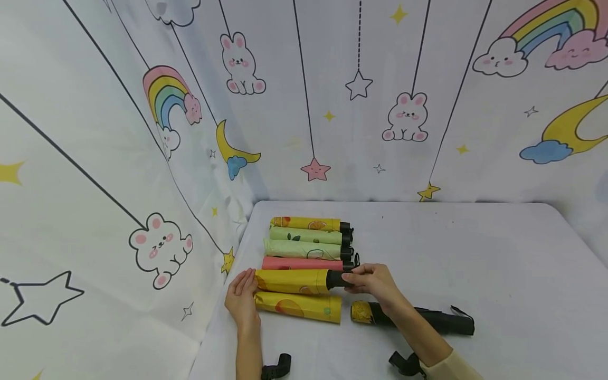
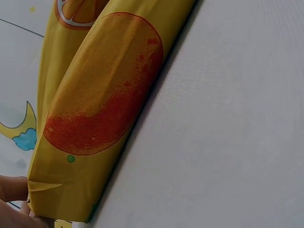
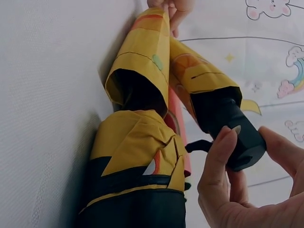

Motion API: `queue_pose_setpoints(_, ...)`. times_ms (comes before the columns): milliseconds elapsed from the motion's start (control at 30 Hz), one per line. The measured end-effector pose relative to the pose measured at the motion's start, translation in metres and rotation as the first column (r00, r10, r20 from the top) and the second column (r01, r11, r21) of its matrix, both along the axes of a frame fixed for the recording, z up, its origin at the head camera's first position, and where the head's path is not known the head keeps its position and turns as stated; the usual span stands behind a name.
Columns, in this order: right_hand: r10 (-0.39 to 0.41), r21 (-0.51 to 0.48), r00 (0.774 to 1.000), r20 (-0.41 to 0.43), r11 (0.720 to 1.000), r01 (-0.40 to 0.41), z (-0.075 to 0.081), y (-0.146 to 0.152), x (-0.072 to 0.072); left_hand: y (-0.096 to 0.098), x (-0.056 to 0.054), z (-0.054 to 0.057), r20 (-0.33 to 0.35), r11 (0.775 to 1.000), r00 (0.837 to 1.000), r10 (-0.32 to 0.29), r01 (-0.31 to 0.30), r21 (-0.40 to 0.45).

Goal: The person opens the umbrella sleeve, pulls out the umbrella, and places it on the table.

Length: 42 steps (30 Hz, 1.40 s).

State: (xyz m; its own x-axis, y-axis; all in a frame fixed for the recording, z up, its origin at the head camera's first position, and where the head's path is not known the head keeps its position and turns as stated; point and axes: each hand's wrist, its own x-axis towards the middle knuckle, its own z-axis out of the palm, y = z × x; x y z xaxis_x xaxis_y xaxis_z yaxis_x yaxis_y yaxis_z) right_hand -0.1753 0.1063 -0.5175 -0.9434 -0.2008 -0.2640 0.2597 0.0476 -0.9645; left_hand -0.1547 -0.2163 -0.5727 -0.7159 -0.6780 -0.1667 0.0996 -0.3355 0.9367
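My right hand (image 1: 372, 282) pinches the black handle (image 3: 237, 137) of a yellow folding umbrella (image 1: 292, 281) in a fruit-print sleeve. My left hand (image 1: 244, 301) holds that umbrella's far left end, its thumb mostly hidden in the head view. Just nearer lies a yellow sleeve (image 1: 299, 307) with a big peach print (image 2: 107, 85); its right end gapes, showing a dark hollow in the right wrist view. Under my right forearm rests a black folding umbrella (image 1: 444, 321) with a yellow end (image 3: 137, 137) and a strap loop.
Beyond the held umbrella, sleeved umbrellas lie in a row: red (image 1: 304, 263), pale green (image 1: 301, 249), green (image 1: 304, 235) and yellow (image 1: 304, 224). White cloth covers the table (image 1: 499, 264). A printed curtain (image 1: 285, 132) rises behind and to the left.
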Motion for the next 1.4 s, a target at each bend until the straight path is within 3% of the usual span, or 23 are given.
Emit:
queue_pose_setpoints(700, 0.003, -0.018, 1.000, -0.023, 1.000, -0.003, 0.000, 0.013, 0.005, -0.003, 0.000, -0.002, 0.021, 1.000, 1.000, 0.004, -0.004, -0.003)
queue_pose_setpoints(1033, -0.034, -0.023, 0.999, -0.002, 0.999, 0.034, 0.000, 0.019, 0.004, -0.003, 0.001, -0.001, 0.023, 1.000, 1.000, -0.008, 0.009, -0.005)
queue_pose_setpoints(1400, -0.039, -0.022, 0.999, -0.017, 0.999, 0.038, 0.010, 0.031, 0.005, -0.003, 0.001, -0.002, 0.005, 1.000, 1.000, 0.007, -0.007, -0.014)
